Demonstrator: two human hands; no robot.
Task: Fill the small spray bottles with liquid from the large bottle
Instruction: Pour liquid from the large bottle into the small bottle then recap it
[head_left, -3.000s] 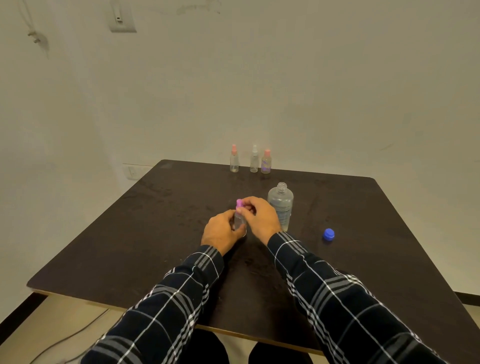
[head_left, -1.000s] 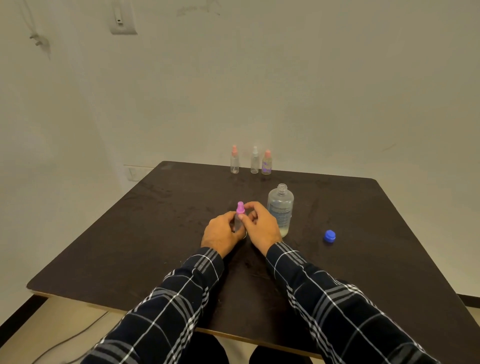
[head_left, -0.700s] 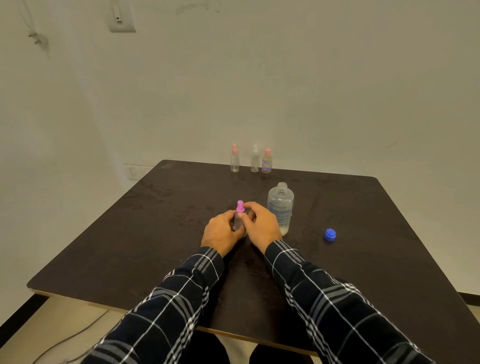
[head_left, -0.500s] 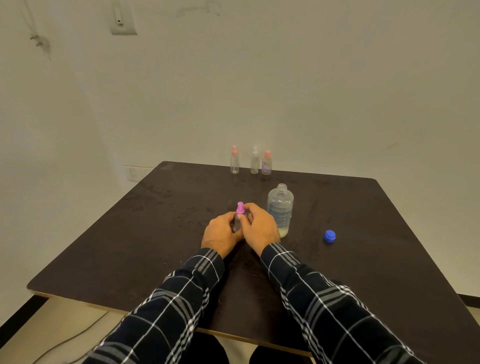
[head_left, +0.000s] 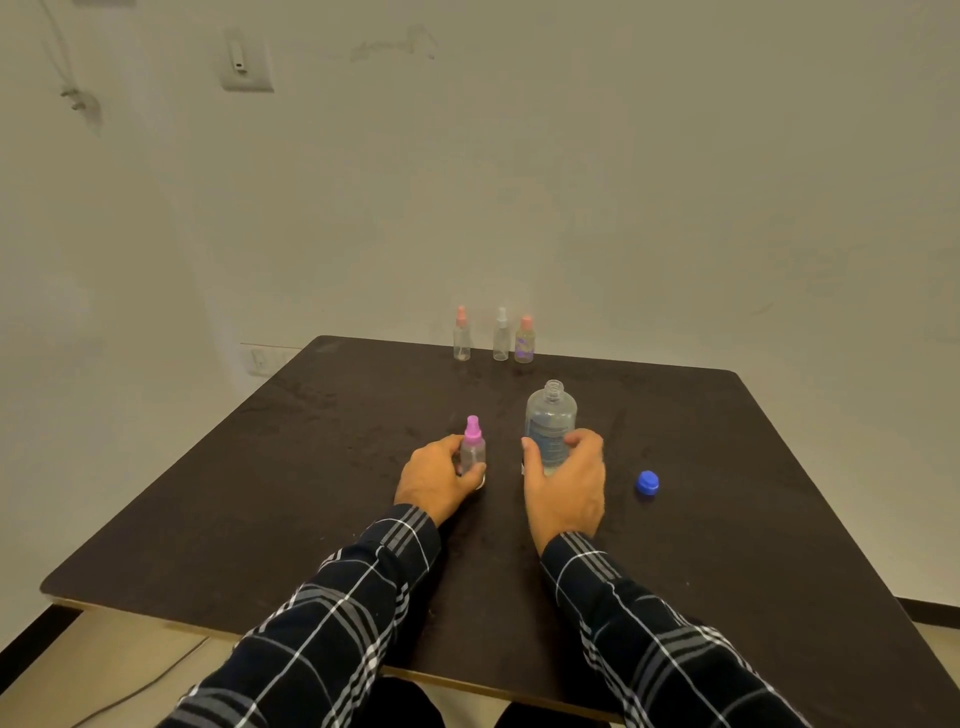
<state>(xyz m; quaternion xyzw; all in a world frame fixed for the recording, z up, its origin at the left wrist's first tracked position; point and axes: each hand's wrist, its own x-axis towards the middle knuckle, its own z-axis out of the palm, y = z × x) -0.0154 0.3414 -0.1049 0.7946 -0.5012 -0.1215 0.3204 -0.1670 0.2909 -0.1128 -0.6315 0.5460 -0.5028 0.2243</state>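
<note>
A plain pale wall (head_left: 571, 182) fills the upper half of the view, with a switch plate (head_left: 245, 62) high on the left and a socket (head_left: 265, 358) low down beside the table's far left corner. A dark, square table (head_left: 260, 493) stands against it, and a thin cable (head_left: 145, 691) lies on the light floor below its near edge.

Two arms in dark checked sleeves reach over the table. The right hand (head_left: 566, 483) curls around the lower part of the large bottle (head_left: 550, 415), which stands upright near the middle of the table with its neck uncapped. It is clear, and its liquid level is hard to read. The left hand (head_left: 436, 480) grips a small spray bottle (head_left: 472, 441) with a pink top, upright just left of the large one.

Three more small spray bottles (head_left: 501, 335) stand in a row at the far edge, too small to show their contents. A blue cap (head_left: 647, 483) lies right of the right hand.
</note>
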